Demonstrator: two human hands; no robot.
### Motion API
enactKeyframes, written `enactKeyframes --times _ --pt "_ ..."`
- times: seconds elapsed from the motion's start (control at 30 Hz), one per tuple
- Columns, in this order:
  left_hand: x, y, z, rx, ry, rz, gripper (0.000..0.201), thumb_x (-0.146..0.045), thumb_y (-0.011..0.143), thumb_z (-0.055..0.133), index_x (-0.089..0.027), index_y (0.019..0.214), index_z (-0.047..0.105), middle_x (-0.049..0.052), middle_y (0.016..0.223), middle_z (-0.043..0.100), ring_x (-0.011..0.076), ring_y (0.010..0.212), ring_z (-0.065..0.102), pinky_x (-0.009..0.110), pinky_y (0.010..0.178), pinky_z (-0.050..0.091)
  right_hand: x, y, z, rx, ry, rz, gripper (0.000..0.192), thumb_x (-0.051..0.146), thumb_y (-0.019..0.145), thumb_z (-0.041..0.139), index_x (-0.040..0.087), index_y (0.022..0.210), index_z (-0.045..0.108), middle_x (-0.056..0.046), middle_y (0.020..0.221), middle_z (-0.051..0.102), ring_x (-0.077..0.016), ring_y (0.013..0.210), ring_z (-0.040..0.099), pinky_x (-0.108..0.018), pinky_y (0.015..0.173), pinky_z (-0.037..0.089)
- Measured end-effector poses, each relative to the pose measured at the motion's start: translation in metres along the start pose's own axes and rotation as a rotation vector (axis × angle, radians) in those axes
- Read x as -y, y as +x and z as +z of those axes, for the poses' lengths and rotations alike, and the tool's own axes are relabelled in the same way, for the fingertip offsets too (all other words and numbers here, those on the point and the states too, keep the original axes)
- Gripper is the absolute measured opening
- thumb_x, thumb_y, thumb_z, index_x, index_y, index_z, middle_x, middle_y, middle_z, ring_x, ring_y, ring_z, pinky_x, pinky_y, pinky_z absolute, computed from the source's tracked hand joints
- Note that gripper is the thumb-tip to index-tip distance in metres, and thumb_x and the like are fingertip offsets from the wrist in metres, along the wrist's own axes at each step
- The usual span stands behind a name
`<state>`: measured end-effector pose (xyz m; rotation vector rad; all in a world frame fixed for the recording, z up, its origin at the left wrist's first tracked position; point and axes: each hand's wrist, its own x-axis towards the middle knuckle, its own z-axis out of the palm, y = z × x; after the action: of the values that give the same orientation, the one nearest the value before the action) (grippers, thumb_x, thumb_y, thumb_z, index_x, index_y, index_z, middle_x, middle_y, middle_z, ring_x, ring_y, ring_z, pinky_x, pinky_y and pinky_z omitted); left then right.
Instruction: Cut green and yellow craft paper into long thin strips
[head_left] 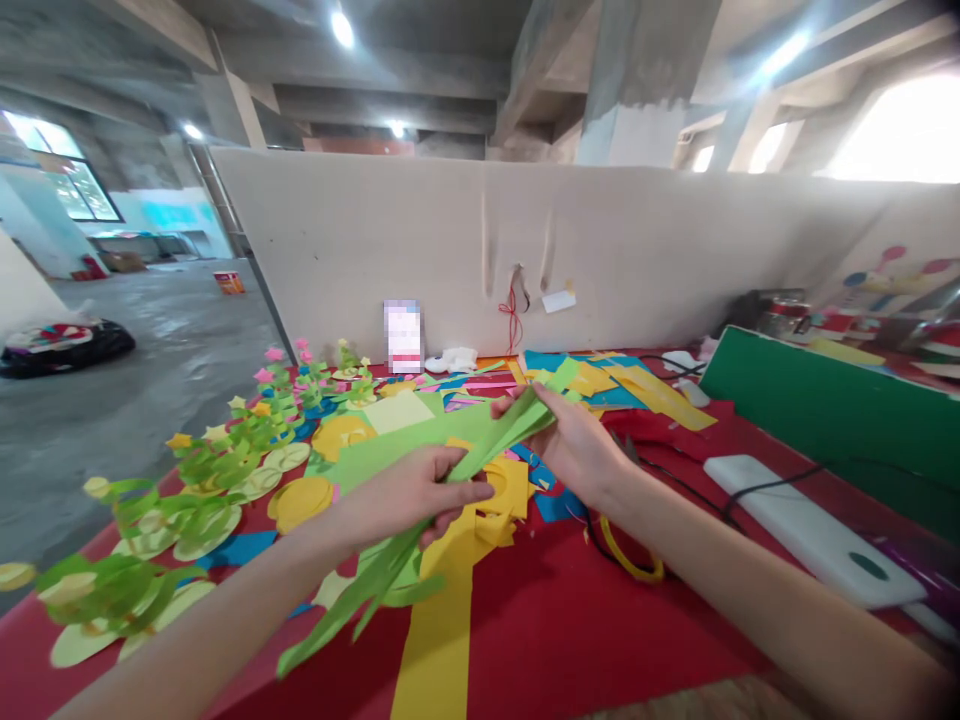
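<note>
A bundle of long, thin light-green strips, felt or soft paper, is stretched between my two hands above the table. My left hand is closed round its middle, and loose ends hang down toward the lower left. At the upper end, my right hand pinches the strips between thumb and fingers. Under my hands lie a larger light-green sheet, yellow pieces with round cut-outs and a long yellow strip. Scissors with a yellow handle lie partly behind my right forearm.
Small green plant-like crafts with star tips line the red table's left side. A white power strip with a black cable and a green board stand right. A phone leans on the pale partition.
</note>
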<state>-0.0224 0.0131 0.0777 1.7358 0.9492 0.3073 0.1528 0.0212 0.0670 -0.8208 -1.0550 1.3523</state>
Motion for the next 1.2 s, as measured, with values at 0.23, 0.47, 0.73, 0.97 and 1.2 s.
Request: enactKeyframes --times 0.23,0.47,0.73,0.97,1.2 --pt "0.025 0.002 0.012 0.010 0.248 -0.107 0.035 -0.053 0.076 0.037 -0.020 0.064 0.033 -0.008 0.047 0.025 0.0071 0.037 0.024 0.020 0.035 0.018 -0.009 -0.021 -0.024 -0.190 -0.302 -0.153 0.027 0.032 0.078 0.044 0.018 0.101 0.043 -0.012 0.114 0.053 -0.0216 0.106 0.050 -0.043 0.090 0.037" --pt "0.036 0.004 0.028 -0.075 0.451 -0.012 0.026 -0.039 0.075 0.042 -0.017 0.061 0.042 -0.004 0.056 0.041 0.0110 0.050 0.036 0.023 0.046 0.022 -0.006 -0.055 -0.008 0.473 -1.398 -0.621 0.054 0.027 0.070 0.056 0.010 0.119 0.041 -0.012 0.120 0.047 -0.0253 0.117 0.032 -0.041 0.104 0.015" --pt "0.025 -0.003 0.035 -0.026 0.519 -0.033 0.015 -0.030 0.072 0.041 -0.017 0.065 0.044 -0.002 0.058 0.044 0.0119 0.052 0.038 0.022 0.046 0.025 -0.038 -0.070 0.008 0.466 -1.910 -0.673 0.037 0.000 0.068 0.039 0.009 0.103 0.048 -0.006 0.073 0.055 -0.0181 0.056 0.048 -0.032 0.046 0.039" --pt "0.030 -0.006 0.028 0.040 0.514 -0.068 0.012 -0.027 0.072 0.039 -0.019 0.065 0.045 -0.004 0.055 0.044 0.0111 0.047 0.039 0.021 0.042 0.024 -0.037 -0.067 0.007 0.548 -1.990 -0.654 0.018 0.002 0.069 0.045 0.016 0.075 0.054 -0.006 0.066 0.054 -0.0172 0.052 0.046 -0.031 0.043 0.033" --pt "0.054 -0.019 0.016 -0.119 0.540 -0.113 0.036 -0.048 0.080 0.034 -0.018 0.070 0.051 0.001 0.066 0.054 0.0163 0.060 0.049 0.024 0.051 0.029 -0.020 -0.025 -0.024 0.624 -2.026 -0.632 0.013 0.004 0.077 0.044 0.015 0.077 0.052 -0.005 0.070 0.058 -0.0178 0.064 0.053 -0.029 0.054 0.037"
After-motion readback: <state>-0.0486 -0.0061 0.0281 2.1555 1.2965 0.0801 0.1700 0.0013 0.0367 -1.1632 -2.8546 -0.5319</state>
